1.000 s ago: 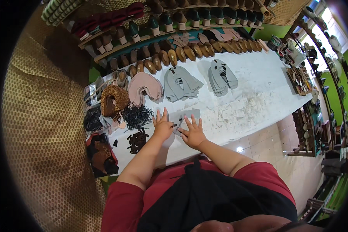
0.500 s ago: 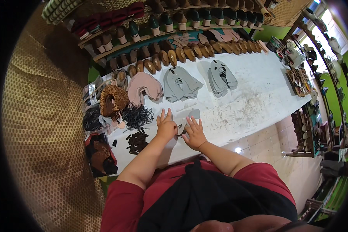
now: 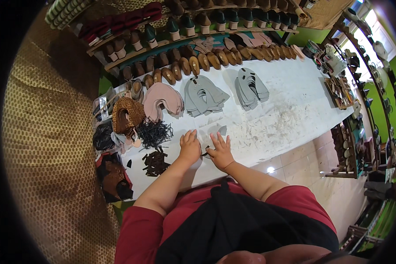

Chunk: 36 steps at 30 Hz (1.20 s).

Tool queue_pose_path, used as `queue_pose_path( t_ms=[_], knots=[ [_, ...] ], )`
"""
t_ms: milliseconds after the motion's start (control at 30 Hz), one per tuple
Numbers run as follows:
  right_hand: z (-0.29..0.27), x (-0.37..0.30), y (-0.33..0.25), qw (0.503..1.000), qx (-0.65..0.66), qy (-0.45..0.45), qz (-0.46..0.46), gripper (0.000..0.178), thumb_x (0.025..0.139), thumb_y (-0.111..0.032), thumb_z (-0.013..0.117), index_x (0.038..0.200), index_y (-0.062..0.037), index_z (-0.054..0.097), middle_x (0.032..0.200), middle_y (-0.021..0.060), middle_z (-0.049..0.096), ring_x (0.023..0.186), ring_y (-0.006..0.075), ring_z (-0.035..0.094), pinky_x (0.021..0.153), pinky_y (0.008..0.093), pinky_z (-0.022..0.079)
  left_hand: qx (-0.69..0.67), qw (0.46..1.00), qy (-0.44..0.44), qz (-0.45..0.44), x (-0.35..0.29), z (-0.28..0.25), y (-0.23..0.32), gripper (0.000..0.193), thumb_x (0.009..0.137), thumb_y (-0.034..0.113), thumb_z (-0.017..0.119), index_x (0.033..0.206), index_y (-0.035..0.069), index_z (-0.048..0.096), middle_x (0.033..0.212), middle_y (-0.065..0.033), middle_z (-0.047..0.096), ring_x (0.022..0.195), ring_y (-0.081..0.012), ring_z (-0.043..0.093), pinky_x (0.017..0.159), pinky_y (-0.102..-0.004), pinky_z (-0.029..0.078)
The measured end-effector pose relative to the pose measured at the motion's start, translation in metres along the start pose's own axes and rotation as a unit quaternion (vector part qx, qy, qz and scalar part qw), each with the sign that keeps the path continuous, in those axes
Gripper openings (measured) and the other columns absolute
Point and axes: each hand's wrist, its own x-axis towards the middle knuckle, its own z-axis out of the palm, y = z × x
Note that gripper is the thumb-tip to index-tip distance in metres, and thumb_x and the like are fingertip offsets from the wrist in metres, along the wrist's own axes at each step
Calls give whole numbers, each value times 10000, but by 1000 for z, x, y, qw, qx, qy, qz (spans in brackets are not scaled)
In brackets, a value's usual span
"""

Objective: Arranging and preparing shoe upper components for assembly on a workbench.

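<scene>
A grey shoe-upper piece (image 3: 223, 130) lies flat on the white-covered table (image 3: 290, 132), partly under my hands. My left hand (image 3: 190, 148) rests at its left side, fingers slightly bent and a little apart. To the right, my right hand (image 3: 220, 152) has its fingers spread, with the thumb at a small dark strip (image 3: 205, 154) between both hands. Most of the grey piece is hidden by my hands. Left of my left hand lies a pile of short dark brown strips (image 3: 155, 163), with a heap of thin black strips (image 3: 154, 133) just beyond it.
Stacks of grey uppers (image 3: 203, 97), another grey stack (image 3: 251, 90), a pink stack (image 3: 163, 101) and a leopard-print stack (image 3: 126, 113) lie farther back. Brown shoe lasts (image 3: 193, 66) line the far edge. Shelves of shoes (image 3: 361, 66) and a tool box (image 3: 337, 93) stand at right.
My left fingers have bent and drawn closer together. My right hand has shifted slightly, its thumb now at the dark strip. The grey piece shows less between my hands.
</scene>
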Motion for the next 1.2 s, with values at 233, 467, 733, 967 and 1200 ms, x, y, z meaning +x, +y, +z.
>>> queue_pose_path(
  t_ms=[233,467,733,967,1200],
  knots=[
    [0,1,0,1000,8,-6,-2,198,754,-196,735,950,-197,705,1570,124,319,1475,403,201,1110,728,149,-15,998,56,15,-2,3,1,160,774,99,644,914,22,641,1367,-172,524,1299,-384,430,1080,-544,309],
    [-3,-1,1,1000,12,-2,-1,268,779,-195,736,1020,-146,630,1546,124,349,1473,375,223,1125,695,163,-31,997,66,-2,-4,5,-4,104,740,71,658,842,60,636,1359,-164,542,1298,-384,442,1073,-527,315],
    [-6,2,-4,999,43,11,30,372,765,-229,765,1076,-114,595,1541,140,348,1471,369,235,1138,676,149,-29,998,49,-5,13,-4,-21,69,732,109,674,788,73,654,1407,-173,508,1341,-401,396,1086,-574,287],
    [0,-2,2,995,66,14,71,414,768,-266,776,1104,-102,597,1558,156,314,1475,380,218,1145,671,134,-56,995,27,-73,14,-19,-16,77,775,131,686,829,152,737,1564,-201,330,1447,-460,218,1142,-593,175],
    [-4,5,-6,999,-5,-23,48,643,767,-307,774,1342,-141,537,1582,199,244,1483,414,175,1141,680,126,-55,997,-16,-54,12,-31,-18,148,732,142,739,865,202,769,1615,-172,236,1462,-471,174,1148,-576,173]
  ],
)
